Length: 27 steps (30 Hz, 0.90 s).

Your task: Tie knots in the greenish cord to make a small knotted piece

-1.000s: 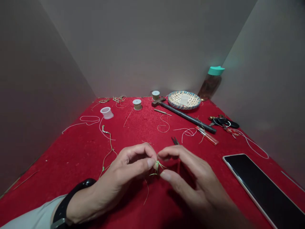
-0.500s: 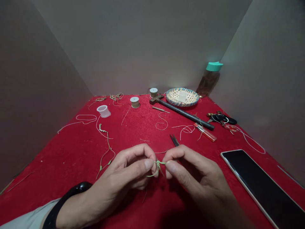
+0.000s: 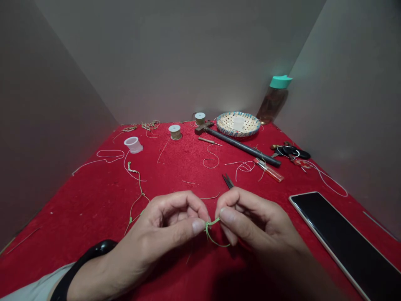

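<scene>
left hand [image 3: 163,234]: thumb and forefinger pinched shut on green cord [image 3: 212,228], dark band [image 3: 78,267] on the wrist
right hand [image 3: 253,221]: thumb and forefinger pinched on the other end of the same cord
green cord: short piece strung between the two pinches, small knot at the left fingertips, one loop hanging below; held just above the surface, front centre
basket [image 3: 226,124]: shallow woven dish with blue rim at the far edge, one small pale translucent piece inside, can't tell what
plastic cup [image 3: 133,144]: small clear cup, far left, lying tilted; contents not readable
bottle [image 3: 273,100]: brownish, teal cap, upright in the far right corner, just beside the basket
spools [image 3: 175,131]: two tan thread spools, upright, far centre, near the basket
hammer [image 3: 241,145]: head beside the rear spool, dark handle running diagonally to the right, in front of the basket
lighter [image 3: 269,170]: red translucent, near the handle's end
keys [image 3: 291,152]: dark bunch at the right edge
phone [image 3: 341,238]: screen dark, flat, right of the right hand
snips [image 3: 228,180]: small dark tool just beyond the right hand
loose thread [image 3: 108,156]: pale lengths and a knotted green strand scattered across the left and middle
surface [image 3: 94,200]: red felt-like cover
room: plain grey panels boxing the surface on left, back, right
</scene>
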Each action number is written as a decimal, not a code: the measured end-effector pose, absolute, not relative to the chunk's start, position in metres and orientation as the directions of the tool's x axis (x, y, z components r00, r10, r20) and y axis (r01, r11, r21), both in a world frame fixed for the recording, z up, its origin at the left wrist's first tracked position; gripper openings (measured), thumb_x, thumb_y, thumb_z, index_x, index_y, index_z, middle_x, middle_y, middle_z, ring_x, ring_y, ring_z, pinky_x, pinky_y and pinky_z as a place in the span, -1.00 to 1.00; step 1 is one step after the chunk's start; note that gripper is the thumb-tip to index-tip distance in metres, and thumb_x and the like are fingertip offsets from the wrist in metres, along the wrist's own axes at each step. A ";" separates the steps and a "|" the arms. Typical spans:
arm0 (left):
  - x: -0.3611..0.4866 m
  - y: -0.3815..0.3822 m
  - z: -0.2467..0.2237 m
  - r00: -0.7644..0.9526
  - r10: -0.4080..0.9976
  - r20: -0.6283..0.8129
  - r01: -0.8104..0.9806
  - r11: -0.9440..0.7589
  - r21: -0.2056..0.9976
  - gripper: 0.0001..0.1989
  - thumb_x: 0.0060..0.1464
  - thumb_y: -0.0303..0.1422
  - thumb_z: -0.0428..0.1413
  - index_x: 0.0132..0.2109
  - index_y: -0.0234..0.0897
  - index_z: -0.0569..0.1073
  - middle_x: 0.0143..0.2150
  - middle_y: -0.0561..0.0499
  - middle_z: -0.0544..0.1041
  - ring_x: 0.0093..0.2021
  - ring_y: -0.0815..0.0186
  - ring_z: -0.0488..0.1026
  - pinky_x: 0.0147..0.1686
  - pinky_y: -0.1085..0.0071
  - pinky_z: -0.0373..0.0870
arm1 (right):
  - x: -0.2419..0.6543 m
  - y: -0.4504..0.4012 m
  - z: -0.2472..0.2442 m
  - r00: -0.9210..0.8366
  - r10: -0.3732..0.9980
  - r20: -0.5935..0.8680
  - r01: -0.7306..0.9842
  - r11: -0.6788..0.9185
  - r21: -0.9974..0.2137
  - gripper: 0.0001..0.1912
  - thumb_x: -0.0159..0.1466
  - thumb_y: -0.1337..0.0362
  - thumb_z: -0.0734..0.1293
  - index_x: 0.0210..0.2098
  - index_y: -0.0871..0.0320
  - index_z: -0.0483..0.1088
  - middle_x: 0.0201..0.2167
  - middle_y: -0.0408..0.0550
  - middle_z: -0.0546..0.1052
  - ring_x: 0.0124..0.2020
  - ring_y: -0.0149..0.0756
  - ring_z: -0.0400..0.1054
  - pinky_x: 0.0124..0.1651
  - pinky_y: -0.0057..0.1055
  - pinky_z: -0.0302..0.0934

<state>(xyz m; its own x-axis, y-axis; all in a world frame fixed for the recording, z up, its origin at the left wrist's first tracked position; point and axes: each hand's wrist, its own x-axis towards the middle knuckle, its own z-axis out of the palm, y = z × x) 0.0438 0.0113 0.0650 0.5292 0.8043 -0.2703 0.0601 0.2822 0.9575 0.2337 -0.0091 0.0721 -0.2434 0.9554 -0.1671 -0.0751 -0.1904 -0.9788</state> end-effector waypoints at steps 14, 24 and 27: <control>0.042 0.007 0.062 0.484 0.844 -0.231 0.207 0.145 0.967 -0.79 0.24 -0.17 0.11 -0.26 -0.21 0.43 -0.36 0.06 0.42 -0.33 0.33 0.31 -0.32 0.41 0.23 | 0.236 -0.007 0.066 -0.306 0.910 -0.281 -0.218 -0.354 -0.909 -0.78 0.27 0.17 0.34 -0.42 0.13 0.28 -0.76 -0.42 0.14 -0.70 -0.59 -0.15 -0.59 -0.56 -0.18; 0.041 0.009 0.061 0.451 0.882 -0.134 0.171 0.062 0.983 -0.83 0.24 -0.22 0.13 -0.27 -0.20 0.44 -0.32 0.08 0.42 -0.29 0.35 0.31 -0.26 0.45 0.26 | 0.236 -0.005 0.061 -0.342 0.908 -0.242 -0.031 -0.269 -0.963 -0.83 0.27 0.27 0.32 -0.44 0.14 0.32 -0.70 -0.35 0.20 -0.67 -0.55 0.00 -0.60 -0.53 -0.15; 0.042 0.010 0.060 0.458 0.876 -0.153 0.169 0.083 0.982 -0.82 0.25 -0.22 0.12 -0.27 -0.20 0.43 -0.33 0.08 0.41 -0.29 0.35 0.30 -0.26 0.45 0.25 | 0.238 -0.007 0.063 -0.329 0.914 -0.238 -0.099 -0.285 -0.954 -0.81 0.34 0.25 0.28 -0.41 0.15 0.32 -0.70 -0.36 0.17 -0.66 -0.55 -0.05 -0.59 -0.52 -0.22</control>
